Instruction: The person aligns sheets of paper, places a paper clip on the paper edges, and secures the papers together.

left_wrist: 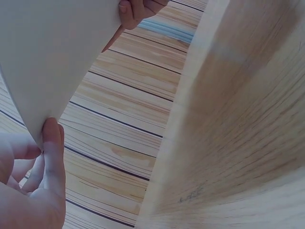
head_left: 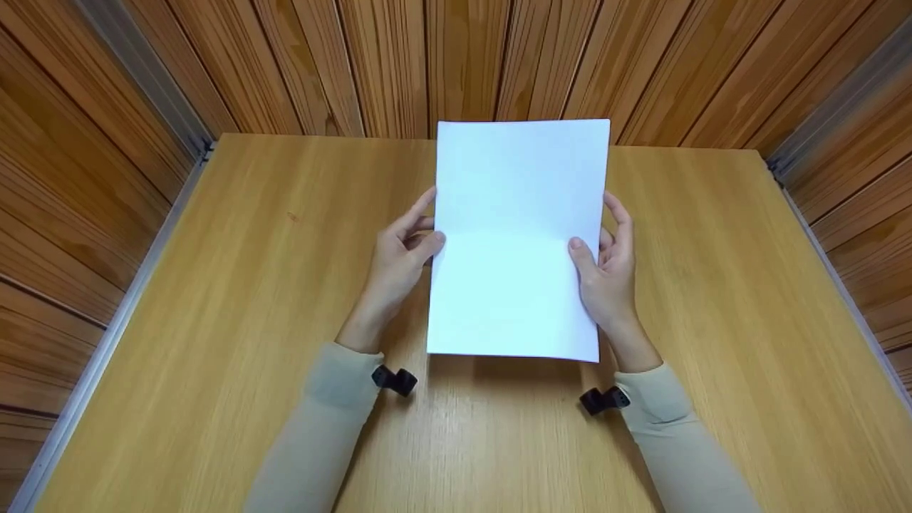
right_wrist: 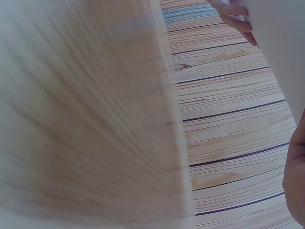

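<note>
Both hands hold up a white sheet of paper [head_left: 516, 285], its long sides running away from the person. A faint crease or bend crosses its middle, and its near edge hangs above the table with a shadow below. My left hand [head_left: 402, 253] pinches the left edge, thumb on the face and fingers behind. On the right edge, my right hand [head_left: 609, 274] grips the sheet with its thumb on top and fingers behind. The left wrist view shows the paper [left_wrist: 57, 52] curving between both hands. In the right wrist view the right hand [right_wrist: 296, 176] is only partly visible.
The wooden table [head_left: 235, 285] spreads beneath the hands, with a small mark [head_left: 292, 216] on its left part. Wood-plank walls [head_left: 385, 64] stand behind it and at both sides, with metal rails [head_left: 135, 285] along the side edges. Black wrist cameras [head_left: 394, 381] sit at the sleeve cuffs.
</note>
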Available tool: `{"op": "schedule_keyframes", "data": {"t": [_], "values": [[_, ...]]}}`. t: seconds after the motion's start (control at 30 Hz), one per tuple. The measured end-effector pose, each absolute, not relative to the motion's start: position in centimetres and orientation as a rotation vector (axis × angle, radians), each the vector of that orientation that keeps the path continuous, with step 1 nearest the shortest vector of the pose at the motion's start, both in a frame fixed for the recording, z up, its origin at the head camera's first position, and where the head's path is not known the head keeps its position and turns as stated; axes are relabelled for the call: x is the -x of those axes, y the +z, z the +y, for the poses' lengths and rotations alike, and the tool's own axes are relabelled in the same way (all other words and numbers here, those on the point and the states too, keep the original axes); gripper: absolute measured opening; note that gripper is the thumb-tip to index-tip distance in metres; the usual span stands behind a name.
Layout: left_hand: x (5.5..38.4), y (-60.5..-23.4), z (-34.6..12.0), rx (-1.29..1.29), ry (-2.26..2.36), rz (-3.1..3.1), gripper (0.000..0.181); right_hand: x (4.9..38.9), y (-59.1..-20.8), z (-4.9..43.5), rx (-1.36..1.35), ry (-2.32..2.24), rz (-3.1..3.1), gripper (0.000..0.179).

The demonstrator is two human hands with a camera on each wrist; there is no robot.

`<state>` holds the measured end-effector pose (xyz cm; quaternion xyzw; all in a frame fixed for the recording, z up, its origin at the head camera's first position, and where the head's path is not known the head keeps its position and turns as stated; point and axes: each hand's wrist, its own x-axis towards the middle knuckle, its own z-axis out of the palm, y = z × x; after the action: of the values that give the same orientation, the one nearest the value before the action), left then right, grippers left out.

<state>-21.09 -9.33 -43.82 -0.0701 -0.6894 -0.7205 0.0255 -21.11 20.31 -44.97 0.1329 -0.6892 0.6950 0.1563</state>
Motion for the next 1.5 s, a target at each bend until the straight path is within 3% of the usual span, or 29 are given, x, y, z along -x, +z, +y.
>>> {"op": "schedule_keyframes", "data": {"t": [1.5], "values": [[21.15,-44.03,-9.46,0.191,-2.12,-2.168,0.056,20.83,-44.98,20.03,-0.4,1.926,-1.946,0.067]]}}
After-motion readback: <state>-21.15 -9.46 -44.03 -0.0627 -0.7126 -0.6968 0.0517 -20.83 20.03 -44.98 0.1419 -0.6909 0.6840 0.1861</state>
